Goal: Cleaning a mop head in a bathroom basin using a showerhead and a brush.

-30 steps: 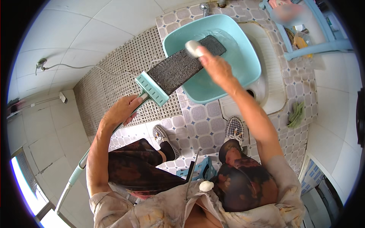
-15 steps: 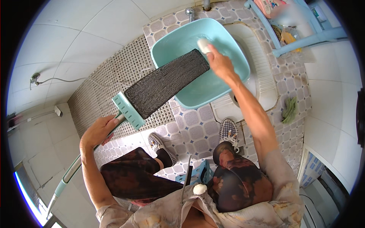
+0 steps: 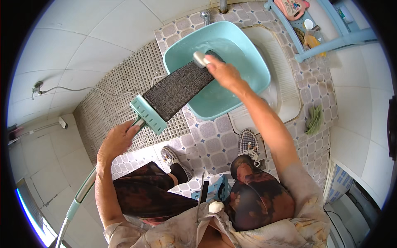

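My left hand (image 3: 118,141) is wrapped round the handle of a flat mop (image 3: 178,89), just below its pale green slotted head. The mop's long dark grey pad slants up and to the right, its far end lying inside a turquoise basin (image 3: 245,70) that holds some water. In my right hand (image 3: 225,74) is a small white scrub brush (image 3: 200,59), held against or just over the pad near its far end. Slight blur hides whether the bristles touch. The mop's pole (image 3: 80,191) runs down to the lower left past my left forearm.
The basin rests partly over a white squat toilet (image 3: 286,70). A metal tap (image 3: 205,15) stands behind it. At the upper right is a blue shelf (image 3: 304,54) with bottles. A green cloth (image 3: 314,120) lies on the tiles. A perforated mat (image 3: 120,78) covers the left floor.
My right hand and the brush have moved left and slightly down along the pad. My left hand has pushed the mop up and to the right, further into the basin.
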Motion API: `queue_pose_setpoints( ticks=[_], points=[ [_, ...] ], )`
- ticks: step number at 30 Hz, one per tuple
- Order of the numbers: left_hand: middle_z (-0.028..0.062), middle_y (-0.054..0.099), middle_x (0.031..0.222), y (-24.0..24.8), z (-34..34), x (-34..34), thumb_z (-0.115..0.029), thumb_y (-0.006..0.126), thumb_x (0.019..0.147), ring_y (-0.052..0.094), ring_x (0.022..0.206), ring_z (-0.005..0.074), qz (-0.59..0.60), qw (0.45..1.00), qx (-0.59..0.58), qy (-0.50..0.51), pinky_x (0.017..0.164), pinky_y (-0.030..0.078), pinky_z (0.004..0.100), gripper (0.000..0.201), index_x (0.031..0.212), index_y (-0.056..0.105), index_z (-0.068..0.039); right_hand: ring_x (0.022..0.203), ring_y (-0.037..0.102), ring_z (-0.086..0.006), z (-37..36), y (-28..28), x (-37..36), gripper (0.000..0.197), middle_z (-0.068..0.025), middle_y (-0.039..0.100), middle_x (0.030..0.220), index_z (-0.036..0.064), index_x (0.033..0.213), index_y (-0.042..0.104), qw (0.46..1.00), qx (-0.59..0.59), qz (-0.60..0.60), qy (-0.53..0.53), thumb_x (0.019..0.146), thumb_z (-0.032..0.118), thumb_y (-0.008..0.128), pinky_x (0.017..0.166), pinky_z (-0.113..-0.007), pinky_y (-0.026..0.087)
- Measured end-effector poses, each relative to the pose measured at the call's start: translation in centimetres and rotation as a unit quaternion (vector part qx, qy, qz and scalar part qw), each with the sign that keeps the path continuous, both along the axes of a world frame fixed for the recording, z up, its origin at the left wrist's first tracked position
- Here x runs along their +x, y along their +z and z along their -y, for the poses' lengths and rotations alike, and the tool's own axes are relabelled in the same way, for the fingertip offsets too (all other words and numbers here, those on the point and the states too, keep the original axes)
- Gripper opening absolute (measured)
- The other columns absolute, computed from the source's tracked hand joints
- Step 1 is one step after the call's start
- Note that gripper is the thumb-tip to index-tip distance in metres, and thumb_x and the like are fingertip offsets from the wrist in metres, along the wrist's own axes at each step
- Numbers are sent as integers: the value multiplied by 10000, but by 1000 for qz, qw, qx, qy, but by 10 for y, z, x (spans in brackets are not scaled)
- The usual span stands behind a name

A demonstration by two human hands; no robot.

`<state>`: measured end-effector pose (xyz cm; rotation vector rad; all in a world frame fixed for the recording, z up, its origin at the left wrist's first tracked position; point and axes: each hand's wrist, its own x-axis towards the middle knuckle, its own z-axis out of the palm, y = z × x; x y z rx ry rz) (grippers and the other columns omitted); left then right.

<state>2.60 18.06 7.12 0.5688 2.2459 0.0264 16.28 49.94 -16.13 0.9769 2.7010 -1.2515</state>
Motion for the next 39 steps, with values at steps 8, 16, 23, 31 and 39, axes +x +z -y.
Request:
queue_pose_setpoints(
  ticks=[8, 16, 23, 31, 39],
  points=[
    [8, 513, 577, 3, 14, -13, -350, 468, 1046, 462, 415, 95, 92, 994, 17, 53, 393, 383, 281, 355, 941, 596, -37, 995, 672, -413, -66, -32, 23, 453, -182, 715, 1046, 341, 1465, 435, 981, 94, 150, -73, 1022, 429, 471, 855, -517, 516],
    [10, 515, 597, -3, 19, -15, -367, 432, 1057, 442, 403, 85, 89, 991, 24, 102, 371, 363, 266, 391, 931, 577, -27, 618, 670, -224, 45, 80, 53, 447, -85, 658, 695, 224, 1471, 435, 991, -92, -95, -6, 1045, 347, 491, 486, -379, 518],
    [8, 529, 634, -25, 13, -19, -363, 436, 1056, 449, 424, 80, 157, 976, 27, 151, 371, 366, 261, 376, 943, 567, -29, 743, 685, -389, 90, 61, 42, 489, -172, 667, 839, 334, 1481, 430, 990, 25, -106, 86, 1012, 343, 565, 667, -488, 554],
    [8, 524, 625, -23, 8, -12, -355, 435, 1057, 451, 428, 79, 151, 977, 27, 148, 369, 369, 259, 374, 905, 551, -33, 866, 688, -406, -1, -11, 36, 462, -207, 689, 927, 407, 1465, 418, 998, 40, 51, -23, 1015, 452, 514, 729, -504, 537],
    [9, 494, 582, -1, 19, -10, -345, 439, 1055, 441, 402, 95, 110, 989, 2, 100, 369, 369, 277, 366, 913, 562, -31, 621, 585, -184, -65, -25, 48, 398, -93, 553, 755, 163, 1261, 506, 798, -545, -40, -255, 1038, 490, 467, 475, -342, 461]
  ],
)
